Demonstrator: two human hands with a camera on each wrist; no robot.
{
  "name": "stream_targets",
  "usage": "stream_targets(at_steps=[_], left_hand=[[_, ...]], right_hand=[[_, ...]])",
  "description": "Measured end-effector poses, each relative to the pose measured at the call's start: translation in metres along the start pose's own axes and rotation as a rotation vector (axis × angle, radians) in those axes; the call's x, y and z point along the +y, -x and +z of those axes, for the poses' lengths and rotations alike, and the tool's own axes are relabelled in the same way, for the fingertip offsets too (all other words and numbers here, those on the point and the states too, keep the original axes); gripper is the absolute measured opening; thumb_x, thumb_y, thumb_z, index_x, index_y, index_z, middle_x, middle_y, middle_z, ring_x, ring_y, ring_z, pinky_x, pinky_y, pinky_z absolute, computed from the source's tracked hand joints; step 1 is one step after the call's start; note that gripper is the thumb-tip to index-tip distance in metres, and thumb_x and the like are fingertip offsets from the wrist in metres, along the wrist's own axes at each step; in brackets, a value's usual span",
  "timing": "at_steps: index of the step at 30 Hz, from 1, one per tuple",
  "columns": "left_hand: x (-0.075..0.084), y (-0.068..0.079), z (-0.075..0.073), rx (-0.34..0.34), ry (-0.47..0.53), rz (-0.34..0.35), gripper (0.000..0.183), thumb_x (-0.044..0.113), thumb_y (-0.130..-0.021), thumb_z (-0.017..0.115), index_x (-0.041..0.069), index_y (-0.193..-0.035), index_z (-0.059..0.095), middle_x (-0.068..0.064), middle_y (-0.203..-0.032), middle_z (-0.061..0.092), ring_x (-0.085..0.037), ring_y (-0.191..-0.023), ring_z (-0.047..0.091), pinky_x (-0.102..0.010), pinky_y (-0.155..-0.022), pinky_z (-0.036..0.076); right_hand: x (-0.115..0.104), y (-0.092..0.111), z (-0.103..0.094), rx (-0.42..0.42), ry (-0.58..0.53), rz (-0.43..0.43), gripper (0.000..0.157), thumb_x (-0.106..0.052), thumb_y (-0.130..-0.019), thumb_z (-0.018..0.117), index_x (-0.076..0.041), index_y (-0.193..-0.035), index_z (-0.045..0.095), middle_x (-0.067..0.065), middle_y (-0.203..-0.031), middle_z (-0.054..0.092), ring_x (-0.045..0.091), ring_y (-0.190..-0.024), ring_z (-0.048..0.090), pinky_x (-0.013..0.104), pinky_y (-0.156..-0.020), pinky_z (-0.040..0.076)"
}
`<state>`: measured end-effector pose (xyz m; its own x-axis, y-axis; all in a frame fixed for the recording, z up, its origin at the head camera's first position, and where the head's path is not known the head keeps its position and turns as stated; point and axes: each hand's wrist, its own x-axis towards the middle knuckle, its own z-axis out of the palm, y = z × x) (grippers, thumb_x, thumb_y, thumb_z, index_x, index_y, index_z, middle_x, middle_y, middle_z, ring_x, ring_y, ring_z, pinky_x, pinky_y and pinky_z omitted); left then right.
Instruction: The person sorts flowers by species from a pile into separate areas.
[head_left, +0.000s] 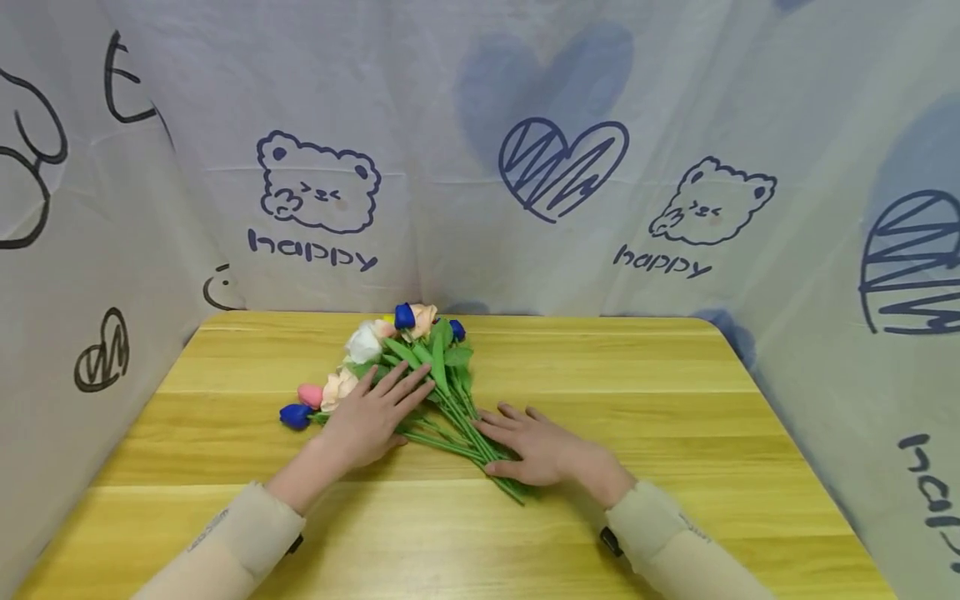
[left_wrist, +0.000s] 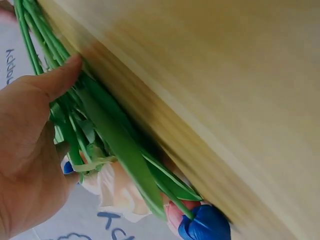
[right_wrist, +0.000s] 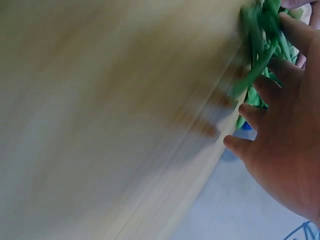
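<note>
Flowers (head_left: 439,367) with green stems (head_left: 467,427) lie in a loose bunch on the wooden table (head_left: 660,392), left of its middle, blooms fanned toward the back and left, stem ends pointing nearer and rightward. Across them rests the left hand (head_left: 372,418), its grip slack, fingers straight and spread over stems and leaves, while the right hand (head_left: 538,448) touches the stems near their ends, its grip loose too, fingers extended. One blue bud (head_left: 296,417) and a pink bud (head_left: 310,395) jut out leftward, near a cream bloom (head_left: 339,388).
</note>
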<state>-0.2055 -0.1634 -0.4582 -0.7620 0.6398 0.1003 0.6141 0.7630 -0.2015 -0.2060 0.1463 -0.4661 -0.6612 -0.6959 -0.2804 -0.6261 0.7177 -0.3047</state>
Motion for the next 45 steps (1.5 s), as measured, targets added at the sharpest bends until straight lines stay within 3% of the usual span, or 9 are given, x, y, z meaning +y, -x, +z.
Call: stream_targets(at_steps=[5, 7, 10, 13, 17, 20, 30, 40, 45], left_hand=[[-0.006, 0.017, -0.001, -0.006, 0.054, -0.05, 0.079, 0.017, -0.095, 0.075, 0.015, -0.163, 0.036, -0.009, -0.172, 0.023, -0.04, -0.15, 0.037, -0.064, -0.118, 0.035], [-0.008, 0.024, -0.002, 0.0, 0.063, -0.07, 0.08, 0.012, -0.094, 0.076, 0.014, -0.163, 0.036, -0.01, -0.171, 0.024, -0.04, -0.148, 0.039, -0.063, -0.117, 0.037], [-0.01, 0.033, -0.002, -0.007, 0.093, -0.105, 0.085, 0.023, -0.092, 0.081, 0.013, -0.163, 0.036, -0.01, -0.171, 0.024, -0.041, -0.149, 0.038, -0.064, -0.117, 0.036], [-0.007, 0.038, -0.002, -0.044, 0.169, -0.13, 0.09, 0.041, -0.094, 0.077, 0.013, -0.165, 0.031, -0.011, -0.173, 0.017, -0.043, -0.151, 0.033, -0.069, -0.117, 0.032], [0.0, 0.038, 0.0, -0.113, 0.285, -0.148, 0.093, 0.058, -0.098, 0.065, 0.016, -0.168, 0.019, -0.012, -0.175, 0.002, -0.047, -0.154, 0.022, -0.08, -0.112, 0.024], [0.006, 0.037, 0.001, -0.141, 0.333, -0.153, 0.1, 0.066, -0.096, 0.06, 0.015, -0.169, 0.013, -0.013, -0.174, -0.004, -0.05, -0.155, 0.014, -0.085, -0.108, 0.021], [0.001, 0.046, 0.011, -0.083, 0.375, -0.129, 0.104, 0.067, -0.094, 0.063, 0.01, -0.167, 0.016, -0.017, -0.174, 0.0, -0.054, -0.153, 0.014, -0.078, -0.111, 0.028], [-0.017, 0.062, 0.018, -0.07, 0.366, -0.151, 0.106, 0.071, -0.093, 0.06, 0.008, -0.167, 0.018, -0.018, -0.174, 0.003, -0.054, -0.153, 0.014, -0.079, -0.111, 0.028], [-0.027, 0.071, 0.02, -0.082, 0.352, -0.164, 0.108, 0.074, -0.092, 0.058, 0.007, -0.167, 0.017, -0.017, -0.174, 0.004, -0.053, -0.153, 0.015, -0.079, -0.112, 0.026]], right_hand=[[-0.014, -0.007, 0.002, -0.012, -0.118, -0.092, 0.086, -0.062, -0.1, 0.058, -0.024, -0.168, 0.021, -0.003, -0.173, 0.019, 0.03, -0.16, 0.01, 0.06, -0.128, 0.009], [-0.018, -0.009, 0.002, -0.005, -0.169, -0.113, 0.087, -0.059, -0.1, 0.061, -0.021, -0.168, 0.023, 0.0, -0.173, 0.021, 0.031, -0.16, 0.011, 0.06, -0.128, 0.009], [-0.021, -0.016, 0.001, 0.052, -0.19, -0.122, 0.088, -0.057, -0.1, 0.063, -0.017, -0.167, 0.023, 0.005, -0.172, 0.021, 0.033, -0.159, 0.015, 0.059, -0.127, 0.012], [-0.025, -0.024, 0.001, 0.098, -0.176, -0.134, 0.093, -0.058, -0.099, 0.064, -0.017, -0.168, 0.018, 0.008, -0.174, 0.013, 0.035, -0.159, 0.015, 0.058, -0.127, 0.016], [-0.028, -0.036, 0.001, 0.062, -0.157, -0.187, 0.101, -0.061, -0.096, 0.066, -0.024, -0.169, 0.007, 0.002, -0.175, -0.003, 0.032, -0.16, 0.006, 0.057, -0.127, 0.014], [-0.03, -0.045, 0.001, 0.024, -0.154, -0.23, 0.104, -0.062, -0.095, 0.067, -0.027, -0.169, 0.002, -0.001, -0.175, -0.008, 0.03, -0.16, 0.002, 0.054, -0.128, 0.013], [-0.04, -0.057, 0.008, -0.049, -0.146, -0.259, 0.111, -0.065, -0.093, 0.067, -0.029, -0.168, -0.006, 0.0, -0.175, -0.008, 0.034, -0.159, 0.0, 0.054, -0.128, 0.015], [-0.071, -0.078, 0.016, 0.035, 0.129, -0.194, 0.114, -0.085, -0.087, 0.052, -0.031, -0.166, -0.01, -0.003, -0.172, -0.023, 0.044, -0.157, -0.006, 0.056, -0.128, 0.011], [-0.082, -0.091, 0.015, -0.009, 0.077, -0.178, 0.113, -0.084, -0.088, 0.053, -0.033, -0.166, -0.012, -0.004, -0.171, -0.025, 0.044, -0.157, -0.008, 0.061, -0.127, 0.007]])
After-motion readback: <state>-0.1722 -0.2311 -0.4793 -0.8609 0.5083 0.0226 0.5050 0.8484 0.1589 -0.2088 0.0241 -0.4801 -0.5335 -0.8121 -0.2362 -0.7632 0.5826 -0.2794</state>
